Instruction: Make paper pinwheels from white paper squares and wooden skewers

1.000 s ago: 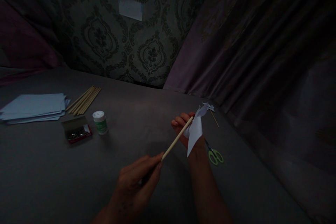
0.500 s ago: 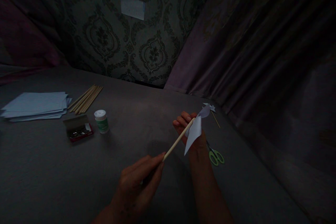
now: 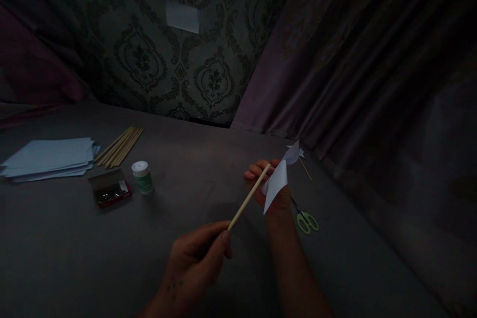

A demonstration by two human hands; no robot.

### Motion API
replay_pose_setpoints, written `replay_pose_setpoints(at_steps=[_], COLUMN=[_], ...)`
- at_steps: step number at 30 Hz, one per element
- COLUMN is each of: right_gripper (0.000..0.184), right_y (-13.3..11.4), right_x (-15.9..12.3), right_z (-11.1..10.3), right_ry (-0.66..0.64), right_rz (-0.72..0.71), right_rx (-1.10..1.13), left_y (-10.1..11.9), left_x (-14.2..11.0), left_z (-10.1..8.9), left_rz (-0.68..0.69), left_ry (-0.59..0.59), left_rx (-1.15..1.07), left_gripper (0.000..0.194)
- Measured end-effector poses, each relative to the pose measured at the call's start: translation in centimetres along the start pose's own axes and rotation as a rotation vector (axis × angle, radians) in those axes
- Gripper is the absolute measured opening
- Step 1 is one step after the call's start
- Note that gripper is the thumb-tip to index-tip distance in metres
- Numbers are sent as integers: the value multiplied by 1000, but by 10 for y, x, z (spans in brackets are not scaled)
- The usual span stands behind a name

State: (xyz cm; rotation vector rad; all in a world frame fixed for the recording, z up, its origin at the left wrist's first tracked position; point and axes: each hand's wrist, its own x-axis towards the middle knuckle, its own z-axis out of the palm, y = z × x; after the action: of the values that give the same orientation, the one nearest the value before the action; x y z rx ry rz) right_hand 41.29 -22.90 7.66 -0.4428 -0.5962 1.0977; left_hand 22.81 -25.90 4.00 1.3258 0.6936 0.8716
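Observation:
Pinched between the thumb and fingers of my left hand is a wooden stick, slanting up and to the right. My right hand holds a white paper pinwheel with curled, pointed blades, its fingers partly hidden behind the paper. The stick's far end lies in front of the right fingertips, just left of the pinwheel; whether they touch I cannot tell. Beyond the right wrist rest green-handled scissors, their blades partly covered by the arm.
Farther right lies another white paper piece with a thin stick. On the left are a stack of paper, a bundle of wooden sticks, a white-lidded jar and an open box of small metal pieces.
The stick's far end has shifted slightly left, away from the pinwheel's middle. My left fingers have changed their pinch on it. The pinwheel has turned a little in my right hand.

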Motion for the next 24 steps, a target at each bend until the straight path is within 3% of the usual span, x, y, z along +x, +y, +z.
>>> replay_pose_setpoints(at_steps=[5,12,24], right_gripper=[22,22,28], right_y=[-1,-1,4], right_x=[-2,-2,-3], right_z=[-1,3,-1], right_ry=[-15,-16,-79], right_rz=[25,9,-63], right_rx=[29,-10,-68], left_y=[-5,-3,-1], left_x=[-1,0,-2], left_z=[0,1,2], left_rz=[-84,-83,113], left_ry=[-25,-46,-42], left_rx=[-97,-76,37], left_gripper=[35,37,26])
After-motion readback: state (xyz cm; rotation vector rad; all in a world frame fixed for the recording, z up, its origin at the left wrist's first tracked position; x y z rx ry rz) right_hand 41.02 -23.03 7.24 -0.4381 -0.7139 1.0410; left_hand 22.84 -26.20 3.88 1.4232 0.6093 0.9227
